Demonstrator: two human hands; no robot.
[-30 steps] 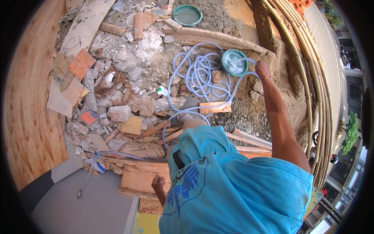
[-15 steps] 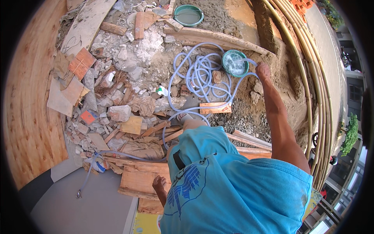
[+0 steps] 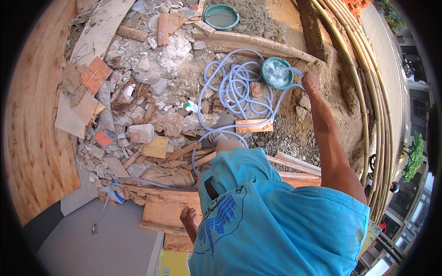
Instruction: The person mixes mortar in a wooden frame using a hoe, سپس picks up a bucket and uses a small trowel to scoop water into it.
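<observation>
My right hand (image 3: 311,82) is closed around a clear bluish hose (image 3: 289,95), with my arm stretched forward. The hose end (image 3: 296,71) points left over a green bucket (image 3: 266,77), and water runs from it into the bucket, frothing the surface. The rest of the hose lies in loose loops on the rubble to the left of the bucket. My left hand (image 3: 188,216) hangs low beside my blue shirt, above some wooden boards (image 3: 168,211). Its fingers are loosely bent, and nothing shows in them.
Broken concrete and wood scraps (image 3: 140,133) cover the ground at left. A second green basin (image 3: 221,17) holds water at the far side, behind a long plank (image 3: 258,46). Bamboo poles (image 3: 368,73) run along the right. A plywood sheet (image 3: 37,115) stands at far left.
The view has shifted very slightly. The hose still runs into the bucket, and both my hands keep nearly the same places.
</observation>
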